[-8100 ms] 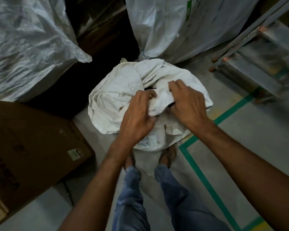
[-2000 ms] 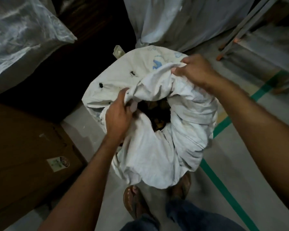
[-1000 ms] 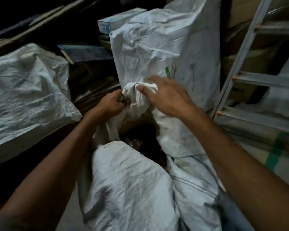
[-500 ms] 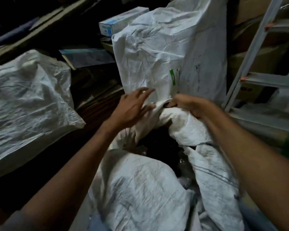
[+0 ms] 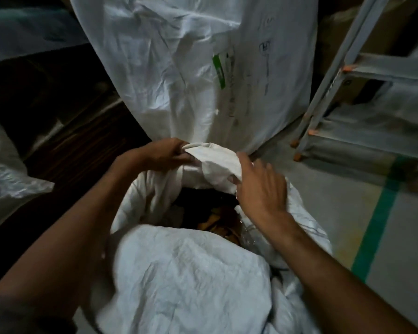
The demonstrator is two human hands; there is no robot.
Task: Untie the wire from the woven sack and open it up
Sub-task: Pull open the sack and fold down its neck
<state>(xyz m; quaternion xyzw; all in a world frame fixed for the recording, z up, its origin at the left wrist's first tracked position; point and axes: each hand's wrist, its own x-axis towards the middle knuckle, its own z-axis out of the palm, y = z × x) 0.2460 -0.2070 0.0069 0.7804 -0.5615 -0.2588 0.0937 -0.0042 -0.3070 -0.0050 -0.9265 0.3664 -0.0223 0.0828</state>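
Rear sack (image 5: 169,68): white, upright, against the far side.
Sack (image 5: 191,276): white woven, at centre front, mouth open on dark contents.
Ladder (image 5: 333,97): right of the rear sack.
Left hand (image 5: 164,155): fingers curled, gripping the sack's far rim.
Right hand (image 5: 258,189): fingers loosely spread, thumb on the rim flap.
Label (image 5: 219,71): green, on the rear sack; writing illegible.

Dim, bluish light; the left side falls into deep shadow. Edges bend, wide-angle; the right hand (image 5: 258,189) looks slightly motion-blurred.
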